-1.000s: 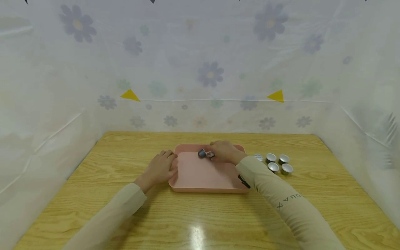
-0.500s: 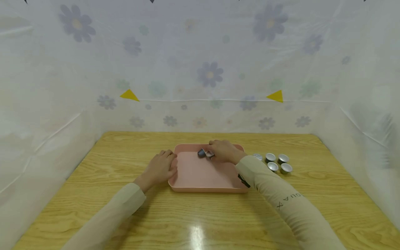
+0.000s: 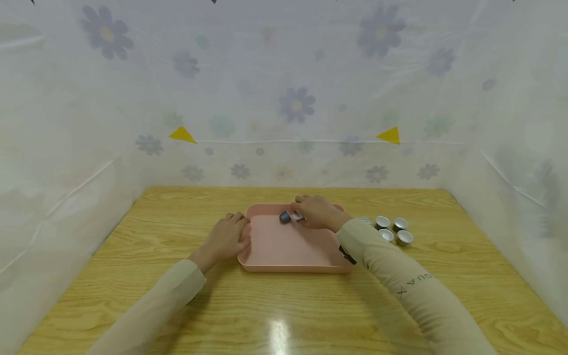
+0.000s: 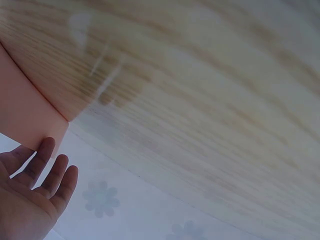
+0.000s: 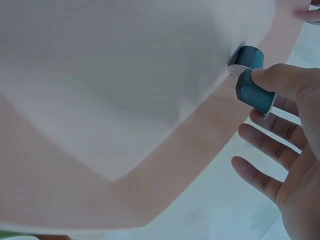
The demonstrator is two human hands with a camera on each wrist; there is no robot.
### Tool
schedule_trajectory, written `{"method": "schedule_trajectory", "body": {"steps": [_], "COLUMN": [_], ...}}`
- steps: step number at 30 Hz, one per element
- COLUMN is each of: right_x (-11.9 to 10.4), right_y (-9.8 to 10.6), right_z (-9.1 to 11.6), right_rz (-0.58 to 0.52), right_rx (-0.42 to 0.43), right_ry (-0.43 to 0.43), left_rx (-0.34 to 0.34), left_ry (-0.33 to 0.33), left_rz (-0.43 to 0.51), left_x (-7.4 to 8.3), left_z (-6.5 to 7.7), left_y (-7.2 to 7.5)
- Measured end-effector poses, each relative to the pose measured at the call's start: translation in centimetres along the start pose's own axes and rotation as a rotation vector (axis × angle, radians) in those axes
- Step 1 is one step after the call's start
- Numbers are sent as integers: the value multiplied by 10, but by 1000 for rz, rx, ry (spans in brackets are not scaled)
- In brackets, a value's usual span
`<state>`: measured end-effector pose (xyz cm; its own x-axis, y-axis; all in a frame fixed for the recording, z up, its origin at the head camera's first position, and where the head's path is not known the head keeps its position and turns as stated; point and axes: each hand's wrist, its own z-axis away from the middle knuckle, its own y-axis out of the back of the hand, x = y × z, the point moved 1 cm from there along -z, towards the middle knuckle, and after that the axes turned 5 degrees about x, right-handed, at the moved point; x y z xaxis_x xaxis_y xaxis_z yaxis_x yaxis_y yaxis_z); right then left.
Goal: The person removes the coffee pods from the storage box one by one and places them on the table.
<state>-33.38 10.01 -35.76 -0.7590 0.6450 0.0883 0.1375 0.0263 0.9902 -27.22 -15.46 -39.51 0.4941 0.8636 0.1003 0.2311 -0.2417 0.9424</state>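
Note:
A pink tray (image 3: 293, 254) lies on the wooden table. My left hand (image 3: 225, 239) rests at its left rim, its fingers loosely extended against the outer wall in the left wrist view. Near the tray's back side, my right hand (image 3: 317, 213) pinches a dark teal coffee capsule (image 5: 255, 92) between thumb and index finger, while the other fingers are spread. A second teal capsule (image 5: 250, 57) lies on its side in the tray, right beside the held one. Its foil lid is turned toward the held capsule in the head view.
Right of the tray, several more capsules (image 3: 404, 238) stand foil side up on the table (image 3: 452, 276), one partly hidden by the right sleeve. A flower-patterned white curtain (image 3: 297, 158) encloses the back and sides of the table.
My right hand has shifted very slightly back and left, and the held capsule has turned a little. My left hand stays at the tray's left rim. The lying capsule keeps its place.

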Motion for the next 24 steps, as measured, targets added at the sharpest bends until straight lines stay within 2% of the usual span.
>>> {"method": "schedule_trajectory", "body": {"steps": [16,24], "right_x": [-4,2], "right_y": [22,27], "right_z": [9,19], "right_rz": [2,70], "right_rx": [44,50], "right_ry": [3,-20], "left_rx": [-21,-24], "left_ry": [8,8], "left_rz": [-7,8], "left_x": [-1,1], "left_z": [0,0], "left_y": [0,4]}}
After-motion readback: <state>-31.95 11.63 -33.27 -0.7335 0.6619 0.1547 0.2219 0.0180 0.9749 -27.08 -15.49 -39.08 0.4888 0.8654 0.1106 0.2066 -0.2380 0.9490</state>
